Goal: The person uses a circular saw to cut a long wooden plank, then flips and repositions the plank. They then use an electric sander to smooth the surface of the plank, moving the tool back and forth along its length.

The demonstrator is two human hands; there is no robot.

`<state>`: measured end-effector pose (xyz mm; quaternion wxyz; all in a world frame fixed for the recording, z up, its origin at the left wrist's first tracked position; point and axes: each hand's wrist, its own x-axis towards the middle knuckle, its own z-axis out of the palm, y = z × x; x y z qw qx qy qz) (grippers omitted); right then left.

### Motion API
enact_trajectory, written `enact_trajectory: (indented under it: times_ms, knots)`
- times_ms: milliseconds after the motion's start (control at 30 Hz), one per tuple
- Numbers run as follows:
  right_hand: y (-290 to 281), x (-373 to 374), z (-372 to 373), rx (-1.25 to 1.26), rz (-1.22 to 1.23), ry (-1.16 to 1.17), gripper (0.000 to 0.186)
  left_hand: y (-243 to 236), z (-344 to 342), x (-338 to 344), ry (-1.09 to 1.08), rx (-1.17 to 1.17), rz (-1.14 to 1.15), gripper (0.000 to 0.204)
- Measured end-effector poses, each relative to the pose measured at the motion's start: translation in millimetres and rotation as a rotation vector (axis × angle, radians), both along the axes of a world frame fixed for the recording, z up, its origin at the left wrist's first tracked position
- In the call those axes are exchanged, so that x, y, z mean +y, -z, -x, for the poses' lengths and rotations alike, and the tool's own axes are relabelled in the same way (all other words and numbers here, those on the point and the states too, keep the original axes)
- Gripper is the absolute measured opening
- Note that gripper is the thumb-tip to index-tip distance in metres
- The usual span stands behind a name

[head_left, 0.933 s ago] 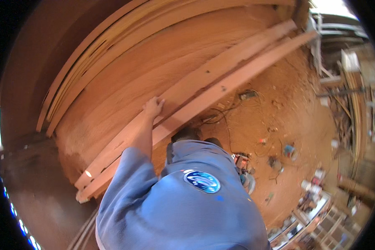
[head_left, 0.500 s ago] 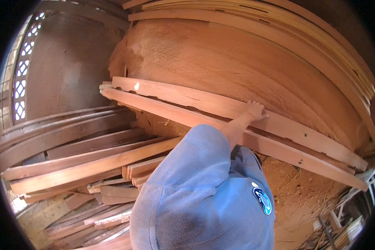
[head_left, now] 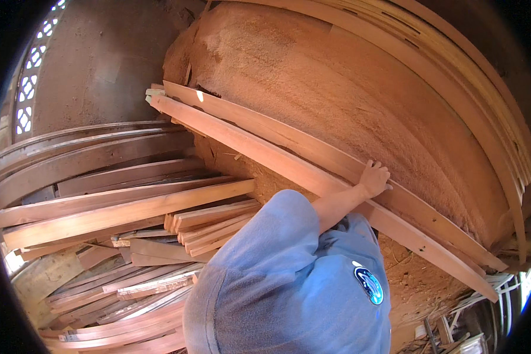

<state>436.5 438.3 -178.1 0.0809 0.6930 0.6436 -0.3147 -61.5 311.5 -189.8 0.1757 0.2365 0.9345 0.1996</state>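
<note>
My left hand grips the top edge of the farther of two long reddish boards, its fingers curled over it. The nearer board runs alongside, under my wrist, with a narrow dark gap partly showing between them. Both boards stretch diagonally in front of a rough, sawdust-coloured surface. My forearm comes out of a blue-grey sleeve at the lower middle. My right hand is out of sight.
Stacked timber and offcuts fill the lower left. Long strips curve along the top and right. A patterned opening is at the far left. Pale scrap pieces lie at lower right, beside sawdust-strewn ground.
My view has swung toward the left, bringing the stacked timber into sight. The boards now slope down to the right. My left hand stays on them, lower in the picture than at first.
</note>
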Motion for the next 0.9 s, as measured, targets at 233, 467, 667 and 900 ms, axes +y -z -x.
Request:
enact_trajectory:
  times_ms: [233,467,667,900]
  knots:
    - [-1,8,2,-0.01,0.002,0.006,0.05,-11,-15,-3,-0.009,0.008,-0.086,0.039]
    - [-6,5,-7,-0.027,0.019,0.04,0.049,-53,28,2,-0.073,0.004,-0.097,0.053]
    - [-8,-10,-20,-0.022,0.026,0.109,0.048,-82,79,17,0.026,-0.255,0.029,0.065]
    - [-13,-49,-48,0.0,-0.001,0.342,0.048,-126,102,38,0.137,-0.5,0.091,0.07]
